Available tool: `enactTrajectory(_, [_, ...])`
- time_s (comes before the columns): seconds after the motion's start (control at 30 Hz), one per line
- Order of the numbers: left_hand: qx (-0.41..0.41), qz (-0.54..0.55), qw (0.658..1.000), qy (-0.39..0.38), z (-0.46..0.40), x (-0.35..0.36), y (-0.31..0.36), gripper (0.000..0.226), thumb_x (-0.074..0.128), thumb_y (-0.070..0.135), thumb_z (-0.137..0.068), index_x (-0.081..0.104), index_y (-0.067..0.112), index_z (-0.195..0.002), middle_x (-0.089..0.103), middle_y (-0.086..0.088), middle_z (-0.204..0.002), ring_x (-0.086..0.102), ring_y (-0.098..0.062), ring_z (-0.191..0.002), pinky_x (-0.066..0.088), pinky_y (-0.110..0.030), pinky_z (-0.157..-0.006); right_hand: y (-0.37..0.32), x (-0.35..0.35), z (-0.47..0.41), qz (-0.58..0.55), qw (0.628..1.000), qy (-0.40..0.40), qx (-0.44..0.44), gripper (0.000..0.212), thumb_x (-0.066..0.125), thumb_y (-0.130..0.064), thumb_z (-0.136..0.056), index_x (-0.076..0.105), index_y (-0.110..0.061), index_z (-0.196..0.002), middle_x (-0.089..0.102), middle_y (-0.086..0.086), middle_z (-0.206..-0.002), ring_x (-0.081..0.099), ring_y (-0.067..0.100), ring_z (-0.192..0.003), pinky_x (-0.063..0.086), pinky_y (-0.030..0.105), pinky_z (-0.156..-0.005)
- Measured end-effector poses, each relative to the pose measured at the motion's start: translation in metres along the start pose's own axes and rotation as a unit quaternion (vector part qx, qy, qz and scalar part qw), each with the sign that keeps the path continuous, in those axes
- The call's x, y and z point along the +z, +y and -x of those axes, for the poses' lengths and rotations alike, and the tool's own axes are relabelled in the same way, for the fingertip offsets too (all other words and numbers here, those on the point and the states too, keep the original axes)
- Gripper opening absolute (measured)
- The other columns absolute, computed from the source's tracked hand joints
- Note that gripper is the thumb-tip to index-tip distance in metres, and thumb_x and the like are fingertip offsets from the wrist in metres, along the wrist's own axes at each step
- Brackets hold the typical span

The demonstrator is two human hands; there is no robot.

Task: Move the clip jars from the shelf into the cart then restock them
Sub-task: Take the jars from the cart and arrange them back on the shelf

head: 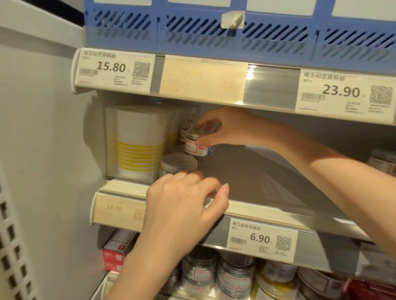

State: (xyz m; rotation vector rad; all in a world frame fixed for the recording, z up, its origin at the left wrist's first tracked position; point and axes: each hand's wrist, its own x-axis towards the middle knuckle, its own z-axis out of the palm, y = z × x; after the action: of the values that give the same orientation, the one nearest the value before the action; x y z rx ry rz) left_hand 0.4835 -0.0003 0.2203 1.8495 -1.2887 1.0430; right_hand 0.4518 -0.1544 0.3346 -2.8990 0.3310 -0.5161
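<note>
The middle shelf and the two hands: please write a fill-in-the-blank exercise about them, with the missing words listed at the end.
1. The right hand holds a small clip jar ____ the middle shelf, not resting on it.
2. The left hand lies at the shelf's ____ edge, beside a jar with a clear lid.
3. The box left of the jars has ____ stripes.
4. The price tag under the left hand's shelf reads ____.

Missing words: above; front; yellow; 6.90

Small clear clip jar, red-white label, tilted above a lidded jar on the shelf.
</note>
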Motion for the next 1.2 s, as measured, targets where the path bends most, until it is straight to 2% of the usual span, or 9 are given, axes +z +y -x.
enactTrajectory(0.23, [0.003,0.005,1.000,0.009,0.000,-0.001,0.000,0.035,0.043,0.044,-0.085,0.065,0.028,-0.064,0.053,0.006,-0.053,0.054,-0.015,-0.054,0.023,-0.025,-0.057,-0.001,0.009,-0.007,0.033,0.998,0.008,-0.044,0.045,0.066,-0.041,-0.084,0.059,-0.025,-0.125,0.043,-0.025,-0.090,0.045,0.002,-0.091,0.033,0.018,-0.075])
enactTrajectory(0.4, [0.004,0.009,1.000,0.011,0.000,0.000,-0.001,0.036,0.043,0.044,-0.086,0.065,0.027,-0.064,0.052,0.005,-0.052,0.053,-0.015,-0.053,0.025,-0.025,-0.056,0.000,0.013,-0.008,0.017,0.998,0.014,-0.058,0.045,0.067,-0.038,-0.084,0.059,-0.025,-0.126,0.038,-0.031,-0.087,0.042,-0.001,-0.100,0.034,0.019,-0.089])
enactTrajectory(0.5, [0.007,0.017,1.000,0.012,0.001,0.000,-0.001,0.035,0.043,0.043,-0.086,0.065,0.027,-0.064,0.052,0.005,-0.053,0.053,-0.016,-0.054,0.025,-0.025,-0.057,0.001,0.015,-0.010,0.024,0.997,0.028,-0.067,0.043,0.067,-0.038,-0.084,0.060,-0.026,-0.125,0.041,-0.025,-0.096,0.041,0.000,-0.101,0.034,0.018,-0.090])
enactTrajectory(0.63, [0.006,0.016,1.000,0.011,0.000,0.000,-0.001,0.034,0.044,0.043,-0.086,0.065,0.028,-0.064,0.052,0.005,-0.053,0.054,-0.015,-0.054,0.024,-0.025,-0.058,-0.001,0.017,-0.010,0.041,0.995,0.037,-0.081,0.043,0.066,-0.036,-0.085,0.059,-0.024,-0.126,0.046,-0.011,-0.108,0.035,0.000,-0.099,0.024,-0.002,-0.075])
enactTrajectory(0.73, [0.004,0.015,1.000,0.008,0.001,0.000,-0.001,0.035,0.043,0.043,-0.086,0.065,0.027,-0.064,0.052,0.005,-0.053,0.053,-0.015,-0.054,0.024,-0.025,-0.057,-0.003,0.020,-0.010,0.057,0.995,0.038,-0.071,0.044,0.062,-0.038,-0.087,0.057,-0.025,-0.128,0.051,0.002,-0.124,0.032,0.005,-0.101,0.022,0.012,-0.077])
enactTrajectory(0.8, [0.000,0.010,1.000,0.003,0.001,-0.001,-0.002,0.036,0.042,0.043,-0.087,0.065,0.027,-0.064,0.052,0.006,-0.053,0.053,-0.014,-0.054,0.026,-0.025,-0.056,-0.002,0.024,-0.013,0.066,0.995,0.041,-0.059,0.044,0.061,-0.042,-0.087,0.057,-0.028,-0.129,0.049,0.006,-0.129,0.038,0.015,-0.115,0.023,0.017,-0.088])
enactTrajectory(0.9, [0.002,0.010,1.000,-0.002,0.001,-0.001,-0.001,0.037,0.041,0.043,-0.088,0.065,0.027,-0.064,0.051,0.005,-0.052,0.052,-0.015,-0.053,0.028,-0.025,-0.055,0.001,0.030,-0.018,0.088,0.994,0.044,-0.049,0.046,0.059,-0.048,-0.086,0.057,-0.029,-0.128,0.051,0.010,-0.128,0.039,0.029,-0.124,0.026,0.032,-0.104])
enactTrajectory(1.0, [0.007,0.013,1.000,-0.002,0.002,-0.002,-0.001,0.038,0.040,0.041,-0.089,0.064,0.026,-0.064,0.050,0.005,-0.052,0.051,-0.016,-0.053,0.027,-0.026,-0.056,0.000,0.034,-0.019,0.089,0.994,0.047,-0.034,0.049,0.057,-0.052,-0.086,0.056,-0.028,-0.128,0.052,0.011,-0.125,0.040,0.031,-0.123,0.030,0.039,-0.105])
enactTrajectory(1.2, [0.025,0.016,0.999,-0.021,0.002,-0.004,-0.003,0.040,0.037,0.040,-0.093,0.064,0.026,-0.067,0.051,0.005,-0.056,0.051,-0.018,-0.057,0.024,-0.029,-0.060,-0.004,0.028,-0.004,0.083,0.994,0.060,-0.029,0.056,0.059,-0.045,-0.088,0.046,-0.023,-0.137,0.043,0.008,-0.137,0.035,0.028,-0.127,0.027,0.032,-0.107])
